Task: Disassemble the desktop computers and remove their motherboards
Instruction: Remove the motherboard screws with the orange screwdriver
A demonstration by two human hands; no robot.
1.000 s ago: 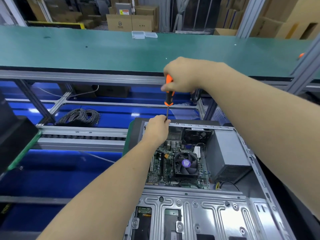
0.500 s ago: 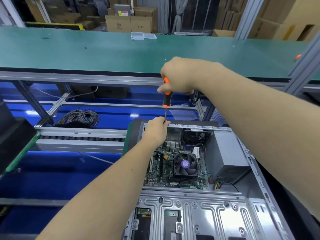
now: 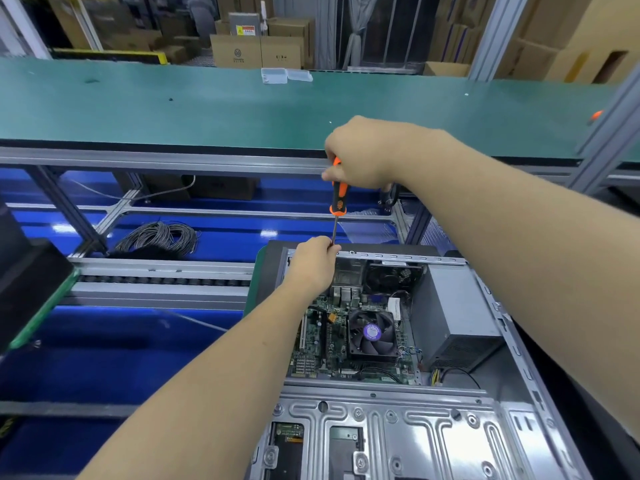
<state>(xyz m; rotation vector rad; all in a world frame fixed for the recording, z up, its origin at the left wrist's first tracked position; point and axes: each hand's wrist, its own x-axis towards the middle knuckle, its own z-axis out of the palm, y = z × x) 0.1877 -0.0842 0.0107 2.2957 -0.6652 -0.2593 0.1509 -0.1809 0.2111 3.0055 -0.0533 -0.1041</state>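
Observation:
An open grey desktop case (image 3: 460, 441) lies on its side before me. Inside sits the green motherboard (image 3: 325, 344) with a black CPU fan (image 3: 372, 332), and a grey power supply (image 3: 453, 313) fills the right. My right hand (image 3: 363, 154) grips the orange-and-black handle of a screwdriver (image 3: 338, 199), held upright over the case's far rim. My left hand (image 3: 313, 263) pinches the thin shaft at its tip, right at that rim. The tip itself is hidden by my fingers.
A long green workbench (image 3: 207, 109) runs across the back with a clear plastic box (image 3: 275, 76) on it. A coil of grey cable (image 3: 159, 237) lies on the blue lower shelf. A black unit (image 3: 24, 282) stands at the left. Cardboard boxes (image 3: 256, 50) stand behind.
Both hands and the screwdriver stay at the case's far rim. The screwdriver's handle has shifted only slightly.

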